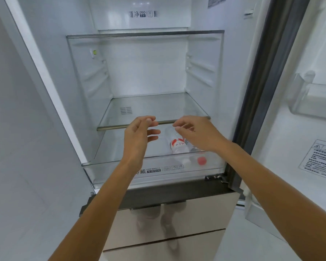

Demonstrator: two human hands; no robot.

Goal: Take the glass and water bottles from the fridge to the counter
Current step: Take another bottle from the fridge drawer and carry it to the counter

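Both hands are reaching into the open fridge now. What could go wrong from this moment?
1. The water bottle lies on its side under the glass shelf; lifting it steeply might knock that shelf's edge.
2. The right hand covers whatever sits beside the bottle, so a blind grip may slip.
3. The left hand is still empty and open.

Two hands, left hand [139, 136] and right hand [198, 134], two water bottles [178, 145], two glass shelves [154, 108]

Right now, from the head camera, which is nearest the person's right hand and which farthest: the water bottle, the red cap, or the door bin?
1. Water bottle, just under the right hand.
2. Red cap, lower, toward the front.
3. Door bin, far right on the door.
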